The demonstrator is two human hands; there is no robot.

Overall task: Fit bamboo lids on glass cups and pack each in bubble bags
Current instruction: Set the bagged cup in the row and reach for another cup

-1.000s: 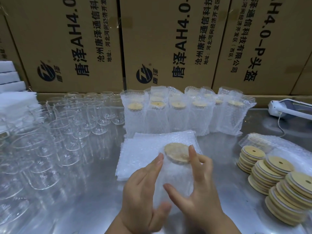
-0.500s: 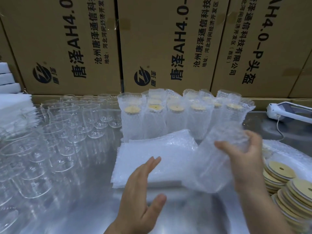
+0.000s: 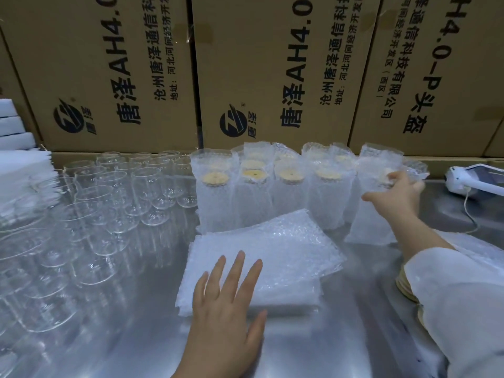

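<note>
Steel table: right hand, fingers curled round bagged cup, placing it behind bubble-bag stack; left hand spread-fingered over stack. Next probably glass cups, stack's left.

Large brown cardboard boxes, printed with black Chinese lettering and a round logo, stand side by side along the far edge of a shiny metal table that reflects soft, even light. A stack of white foam sheets sits at the left edge. A white handheld device with a thin cable lies at the far right.
</note>
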